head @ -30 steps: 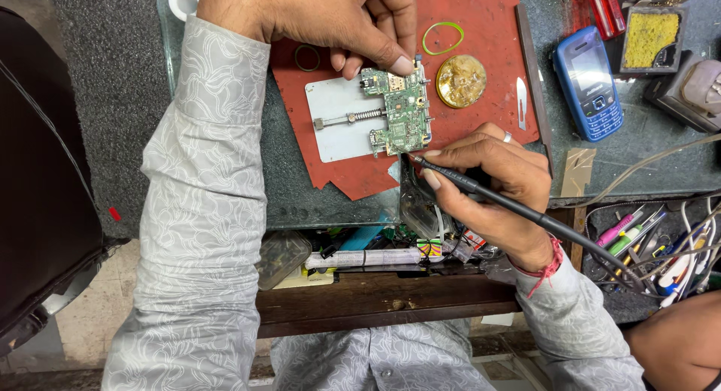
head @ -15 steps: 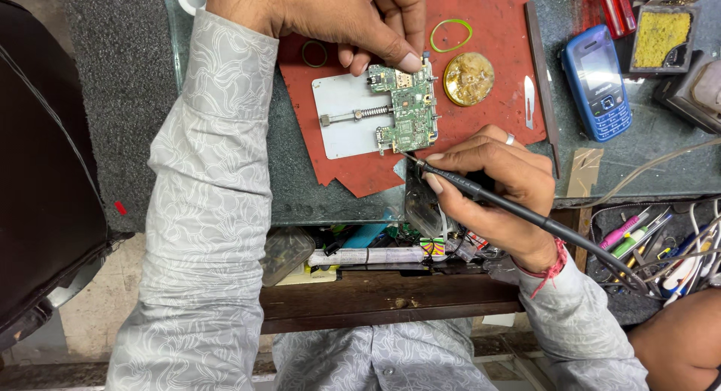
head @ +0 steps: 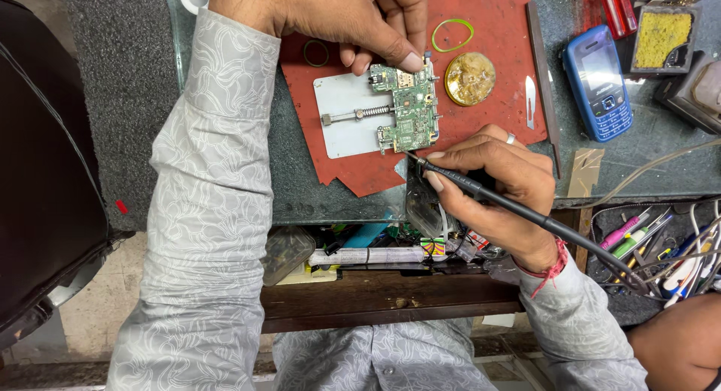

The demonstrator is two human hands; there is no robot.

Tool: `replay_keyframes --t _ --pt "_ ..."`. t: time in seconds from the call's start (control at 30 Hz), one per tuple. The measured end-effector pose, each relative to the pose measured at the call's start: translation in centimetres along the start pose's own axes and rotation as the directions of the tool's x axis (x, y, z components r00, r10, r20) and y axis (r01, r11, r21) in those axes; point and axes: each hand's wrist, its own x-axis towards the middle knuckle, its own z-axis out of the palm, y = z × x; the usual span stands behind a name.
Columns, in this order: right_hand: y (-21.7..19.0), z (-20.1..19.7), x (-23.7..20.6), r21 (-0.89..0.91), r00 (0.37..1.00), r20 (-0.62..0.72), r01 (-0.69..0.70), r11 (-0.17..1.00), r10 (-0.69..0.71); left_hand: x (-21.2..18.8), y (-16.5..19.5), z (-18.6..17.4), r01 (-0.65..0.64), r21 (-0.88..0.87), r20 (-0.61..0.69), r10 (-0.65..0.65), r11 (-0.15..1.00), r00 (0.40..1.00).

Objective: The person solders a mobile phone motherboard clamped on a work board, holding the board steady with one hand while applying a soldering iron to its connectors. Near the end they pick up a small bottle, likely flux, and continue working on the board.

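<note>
Compared with a second ago, little is altered: the green circuit board point(head: 409, 105) is kept pinned at its top edge by the left hand point(head: 353, 19), and the black soldering iron point(head: 518, 211) is held pen-fashion, closed firmly in the right hand point(head: 496, 188). The tip is now seen just off the board's lower corner (contact cannot be told), so the work is judged to be mid-step. The board is clamped on a pale metal holder plate point(head: 345, 117) upon a worn red mat point(head: 503, 75). Nearby are found a round brass tin point(head: 469, 78), a green rubber band point(head: 452, 35) and a blue keypad phone point(head: 597, 83).
</note>
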Motion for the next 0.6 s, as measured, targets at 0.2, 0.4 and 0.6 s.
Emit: replay_keyframes --t 0.2,0.4,0.6 --pt "0.18 -0.06 -0.07 -0.001 1.000 0.001 0.012 1.000 -0.012 -0.10 0.12 0.05 0.010 -0.008 -0.011 -0.010 1.000 1.000" --pt "0.42 -0.17 -0.26 -0.005 0.999 -0.018 0.050 0.999 -0.050 -0.25 0.21 0.06 0.013 -0.009 -0.005 -0.013 1.000 1.000" --pt "0.59 -0.10 -0.33 -0.038 0.998 -0.021 0.066 0.997 -0.067 -0.10 0.01 0.13 0.005 -0.009 -0.003 -0.005 1.000 1.000"
